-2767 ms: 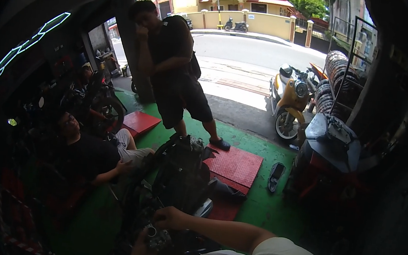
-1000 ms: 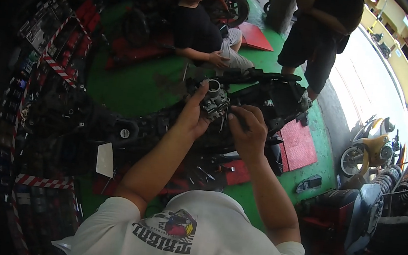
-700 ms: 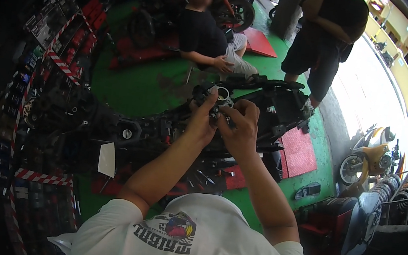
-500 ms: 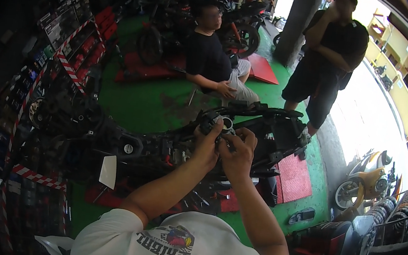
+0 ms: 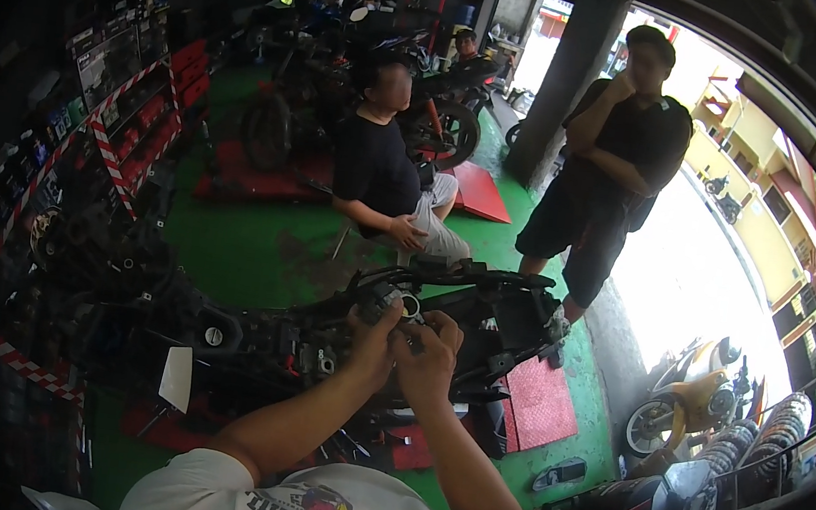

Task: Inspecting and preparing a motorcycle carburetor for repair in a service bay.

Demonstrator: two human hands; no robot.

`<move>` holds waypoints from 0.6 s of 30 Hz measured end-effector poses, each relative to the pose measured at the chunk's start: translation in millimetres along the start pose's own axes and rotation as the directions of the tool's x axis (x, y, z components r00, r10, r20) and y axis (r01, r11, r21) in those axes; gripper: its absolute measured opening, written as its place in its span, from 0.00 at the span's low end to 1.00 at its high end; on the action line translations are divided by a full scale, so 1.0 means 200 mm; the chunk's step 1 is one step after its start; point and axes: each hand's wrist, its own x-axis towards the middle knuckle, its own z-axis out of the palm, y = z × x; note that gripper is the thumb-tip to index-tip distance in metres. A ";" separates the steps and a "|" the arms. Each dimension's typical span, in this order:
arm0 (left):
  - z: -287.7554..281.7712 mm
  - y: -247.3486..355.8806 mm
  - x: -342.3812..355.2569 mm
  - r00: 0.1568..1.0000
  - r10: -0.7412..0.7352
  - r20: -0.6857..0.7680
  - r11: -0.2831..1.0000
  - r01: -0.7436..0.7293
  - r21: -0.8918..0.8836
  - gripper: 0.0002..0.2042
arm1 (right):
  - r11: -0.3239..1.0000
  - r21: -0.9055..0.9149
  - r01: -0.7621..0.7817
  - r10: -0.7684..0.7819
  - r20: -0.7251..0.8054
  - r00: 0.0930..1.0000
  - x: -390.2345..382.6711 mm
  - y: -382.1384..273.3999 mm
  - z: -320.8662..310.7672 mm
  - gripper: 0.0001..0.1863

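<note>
My left hand point(image 5: 374, 340) is closed around a dark mechanical part with a pale round ring point(image 5: 410, 305) at its opening, the thumb lying along its side. Against the near side of this part, the fingers of my right hand point(image 5: 429, 350) are bent and pinched together. Whatever lies between those fingertips is too small and dark to make out. Both hands are above the tail half of a stripped motorcycle point(image 5: 263, 335), whose bare frame and wiring lie across in front of me.
Beyond the motorcycle, one person point(image 5: 384, 152) sits and another point(image 5: 610, 157) stands with a hand raised; a third is farther back. Shelves with striped edging point(image 5: 112, 161) line the left. A yellow motorcycle point(image 5: 689, 398), coiled springs and a sandal point(image 5: 560, 474) are at right.
My view has tilted up and shifted right, so the scene sits lower and farther left. Both hands keep their places at the ringed part, with little visible finger movement.
</note>
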 end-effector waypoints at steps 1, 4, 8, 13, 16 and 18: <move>0.00 0.00 0.00 1.000 0.002 -0.004 1.000 -0.002 -0.004 0.44 | 0.999 -0.008 -0.040 0.040 0.035 0.999 0.00 0.00 -0.01 0.09; -0.02 0.01 0.00 1.000 -0.001 0.021 1.000 0.001 0.019 0.45 | 1.000 0.019 0.000 0.000 0.047 0.999 0.01 0.02 -0.02 0.10; -0.03 0.00 -0.01 0.998 -0.054 0.045 0.999 0.054 -0.007 0.45 | 0.999 0.036 -0.010 0.008 0.058 0.998 -0.01 0.03 -0.02 0.10; -0.07 0.01 -0.05 0.998 -0.066 0.025 0.998 0.065 0.019 0.44 | 0.995 0.050 -0.082 0.072 0.186 0.980 -0.03 0.05 -0.03 0.11; -0.10 0.00 -0.07 0.999 -0.051 0.019 0.998 0.050 0.039 0.44 | 0.996 0.088 -0.032 0.016 0.175 0.984 -0.04 0.06 -0.01 0.11; -0.12 0.00 -0.07 0.996 -0.086 0.037 0.996 0.086 -0.002 0.42 | 0.997 0.071 -0.024 0.010 0.190 0.982 -0.06 0.07 -0.02 0.11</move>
